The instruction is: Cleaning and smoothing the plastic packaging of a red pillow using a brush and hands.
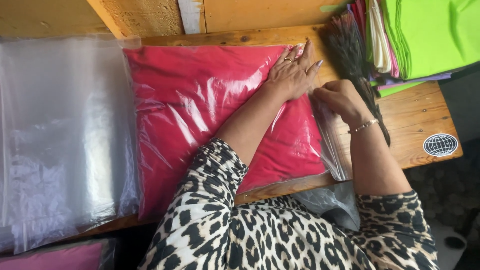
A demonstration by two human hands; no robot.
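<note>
A stack of clear plastic bags (60, 135) lies well left of both hands. The left hand (292, 72) presses open and flat on the bagged red cloth (200, 115). The right hand (342, 100), just beside, pinches the bag's open edge (327, 135) on the worktop (420, 130).

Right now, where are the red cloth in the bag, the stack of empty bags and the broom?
red cloth (200, 105), head view, middle of the folded cloth
stack of empty bags (60, 135), head view, middle of the top bag
broom (347, 45), head view, dark bristles
</note>
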